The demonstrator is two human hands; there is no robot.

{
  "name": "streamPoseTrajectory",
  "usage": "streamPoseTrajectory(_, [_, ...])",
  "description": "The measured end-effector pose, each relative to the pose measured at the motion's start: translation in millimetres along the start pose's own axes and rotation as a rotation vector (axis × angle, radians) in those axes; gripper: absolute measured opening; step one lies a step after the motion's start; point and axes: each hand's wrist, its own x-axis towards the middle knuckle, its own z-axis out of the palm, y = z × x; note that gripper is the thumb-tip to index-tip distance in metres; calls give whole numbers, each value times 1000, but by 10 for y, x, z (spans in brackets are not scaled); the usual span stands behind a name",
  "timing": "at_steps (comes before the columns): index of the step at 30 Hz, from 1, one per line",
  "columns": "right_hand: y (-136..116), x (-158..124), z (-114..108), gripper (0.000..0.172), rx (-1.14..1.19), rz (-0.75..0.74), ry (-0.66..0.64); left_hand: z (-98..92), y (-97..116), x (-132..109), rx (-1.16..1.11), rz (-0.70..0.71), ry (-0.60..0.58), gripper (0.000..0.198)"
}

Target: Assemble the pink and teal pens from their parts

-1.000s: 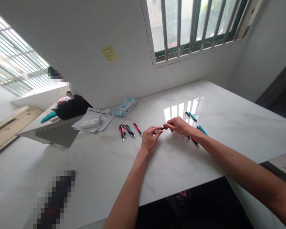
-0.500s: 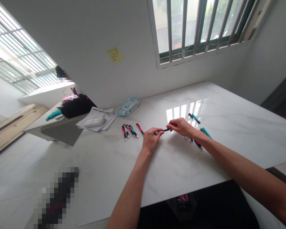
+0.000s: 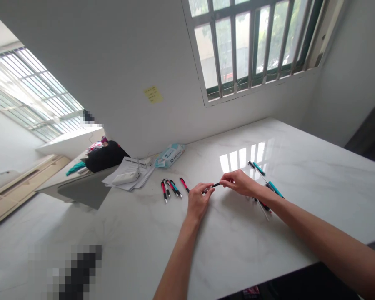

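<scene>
Two hands and one pen, held low over the table (image 3: 300, 179). We take every place from the pack of wipes (image 3: 170, 154).

1. Pen (image 3: 215, 185): to the right of the pack of wipes and nearer to us, spanning the gap between the hands. Its long axis runs left to right across our view, with the right end slightly farther from us. Only a short black stretch shows between the fingers. We cannot tell which end is the writing tip, so we record no pointing direction.

2. Left hand (image 3: 199, 201): right of the pack and closest to us, its fingertips closed on the pen's left end.

3. Right hand (image 3: 239, 183): farther right of the pack, thumb and fingers pinched on the pen's right end.

4. Row of pens (image 3: 172, 188): red, teal and black, lying on the table just on our side of the pack.

5. Loose pens (image 3: 258, 168): well to the right of the pack, lying beyond and beside the right wrist.

6. Papers (image 3: 129, 175): just left of the pack.

Step in hand, as we judge it: the pen is being worked along its own axis with a grip at each end. We cannot tell whether it is being joined or parted.

Next move calls for both pinches to stay in line with that axis, with any twist or pull kept straight so no small part slips loose.
</scene>
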Motion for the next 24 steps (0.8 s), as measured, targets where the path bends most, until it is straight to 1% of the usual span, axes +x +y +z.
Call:
streamPoseTrajectory(3, [14,12,15,45,-16,4,-38,0,30,-10,15,2,-8,19])
streamPoseTrajectory(6, [16,14,35,46,2,16,-47,-2,54,-21,30,7,-25,18])
streamPoseTrajectory(12, [-58,7,23,51,-3,118,-67,7,64,-31,52,53,-42,21])
streamPoseTrajectory(14, [-71,5,11,51,-6,130,-80,17,64,-29,65,54,-51,22])
streamPoseTrajectory(16, [-62,1,3,48,-14,109,-75,27,62,-25,85,44,-59,21])
streamPoseTrajectory(19, [-15,-10,0,28,12,12,-36,42,53,-17,112,36,-42,19])
streamPoseTrajectory(22, [33,-17,4,26,50,-88,-9,52,39,-7,129,23,-26,19])
streamPoseTrajectory(24, [47,-17,5,18,56,-84,14,57,33,-2,133,23,-29,19])
